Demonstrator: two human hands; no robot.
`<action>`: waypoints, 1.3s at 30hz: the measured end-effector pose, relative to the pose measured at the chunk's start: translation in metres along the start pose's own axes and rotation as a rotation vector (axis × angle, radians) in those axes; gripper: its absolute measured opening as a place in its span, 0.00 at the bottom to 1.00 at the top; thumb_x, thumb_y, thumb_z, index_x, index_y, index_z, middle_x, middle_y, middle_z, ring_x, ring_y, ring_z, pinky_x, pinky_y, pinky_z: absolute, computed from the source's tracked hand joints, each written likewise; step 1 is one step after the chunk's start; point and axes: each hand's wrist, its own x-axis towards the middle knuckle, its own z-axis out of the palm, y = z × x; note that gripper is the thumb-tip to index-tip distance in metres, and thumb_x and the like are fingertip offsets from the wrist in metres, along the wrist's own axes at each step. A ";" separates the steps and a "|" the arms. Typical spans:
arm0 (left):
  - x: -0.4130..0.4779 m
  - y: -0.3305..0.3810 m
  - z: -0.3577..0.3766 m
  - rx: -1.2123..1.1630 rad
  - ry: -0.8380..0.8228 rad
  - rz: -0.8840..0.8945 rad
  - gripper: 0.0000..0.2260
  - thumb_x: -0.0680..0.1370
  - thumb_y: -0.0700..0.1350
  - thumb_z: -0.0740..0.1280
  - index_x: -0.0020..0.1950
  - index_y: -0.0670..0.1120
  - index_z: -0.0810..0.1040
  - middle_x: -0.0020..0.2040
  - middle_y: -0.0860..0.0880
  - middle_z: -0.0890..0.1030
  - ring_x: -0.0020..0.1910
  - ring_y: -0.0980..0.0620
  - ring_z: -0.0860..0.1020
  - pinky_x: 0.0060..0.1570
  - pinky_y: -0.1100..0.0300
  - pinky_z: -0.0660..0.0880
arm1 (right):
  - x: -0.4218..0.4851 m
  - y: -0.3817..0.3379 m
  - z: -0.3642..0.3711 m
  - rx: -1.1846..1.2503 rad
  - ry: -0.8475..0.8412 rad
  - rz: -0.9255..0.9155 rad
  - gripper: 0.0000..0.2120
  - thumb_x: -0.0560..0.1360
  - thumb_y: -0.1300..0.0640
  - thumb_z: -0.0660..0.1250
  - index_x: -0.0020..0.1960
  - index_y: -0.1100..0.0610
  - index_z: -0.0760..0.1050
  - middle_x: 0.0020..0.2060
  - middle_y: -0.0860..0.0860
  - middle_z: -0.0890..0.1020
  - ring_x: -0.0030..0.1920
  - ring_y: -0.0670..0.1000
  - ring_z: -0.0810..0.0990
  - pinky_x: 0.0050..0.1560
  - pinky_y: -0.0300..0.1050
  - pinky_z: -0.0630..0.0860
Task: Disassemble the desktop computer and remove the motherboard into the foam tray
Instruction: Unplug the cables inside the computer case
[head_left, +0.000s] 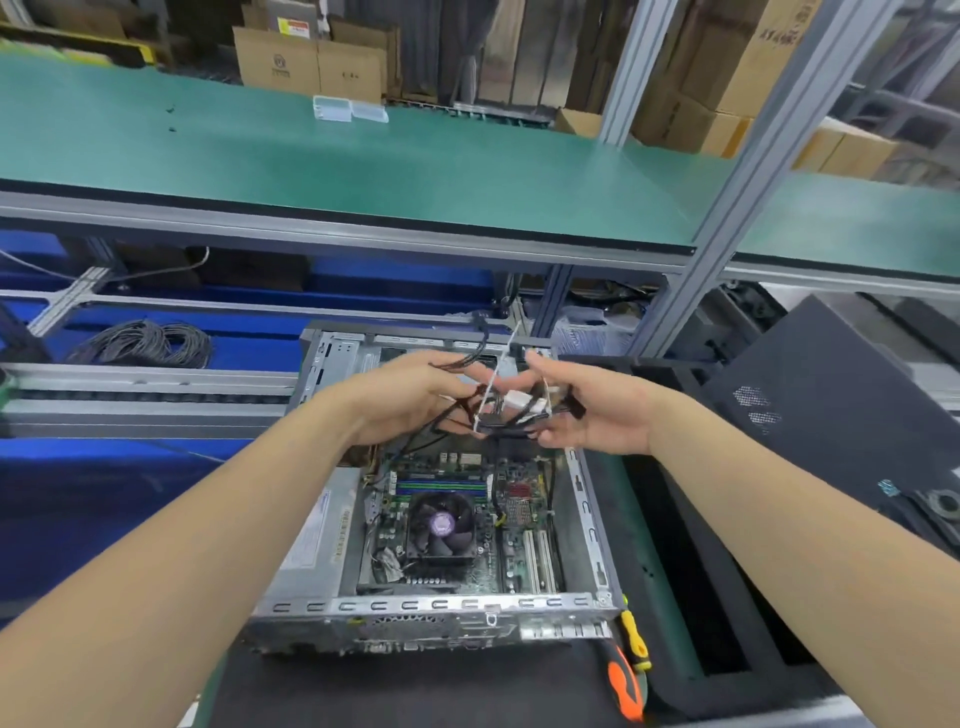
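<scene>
An open desktop computer case (589, 525) lies in front of me on a black mat. Inside it sits the motherboard (511, 540) with a black CPU fan (441, 525) and green memory slots. Above the far half of the case, my left hand (410, 400) and my right hand (597, 415) hold a small metal drive bracket (506, 395) with a bundle of black and red cables between them. Fingers of both hands curl around the bracket and its cables. A black foam tray (675, 597) stands to the right of the case.
Two screwdrivers, one with an orange-black handle (626, 683) and one with a yellow-black handle (636, 639), lie at the case's near right corner. A dark case cover (831, 395) leans at the right. A coil of grey cable (145, 343) lies at the left. A green shelf runs above.
</scene>
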 end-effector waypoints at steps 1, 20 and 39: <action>0.003 0.004 0.004 -0.007 0.013 0.011 0.10 0.81 0.40 0.65 0.59 0.46 0.83 0.56 0.41 0.85 0.53 0.46 0.84 0.54 0.51 0.78 | -0.003 0.001 -0.001 0.033 -0.038 -0.035 0.25 0.75 0.38 0.73 0.66 0.51 0.83 0.63 0.49 0.81 0.57 0.47 0.81 0.57 0.45 0.80; 0.018 -0.025 0.022 0.531 0.050 -0.075 0.19 0.81 0.40 0.70 0.71 0.50 0.73 0.62 0.54 0.83 0.62 0.55 0.81 0.67 0.52 0.74 | -0.024 0.035 -0.058 0.409 0.350 -0.104 0.06 0.76 0.69 0.71 0.49 0.63 0.87 0.47 0.58 0.86 0.44 0.51 0.88 0.41 0.41 0.84; 0.006 -0.047 0.001 0.362 0.065 0.020 0.12 0.87 0.45 0.58 0.54 0.42 0.79 0.27 0.48 0.65 0.28 0.47 0.73 0.45 0.56 0.74 | -0.032 0.033 -0.079 0.417 0.413 -0.148 0.11 0.77 0.65 0.70 0.59 0.59 0.81 0.52 0.57 0.88 0.41 0.50 0.87 0.36 0.41 0.83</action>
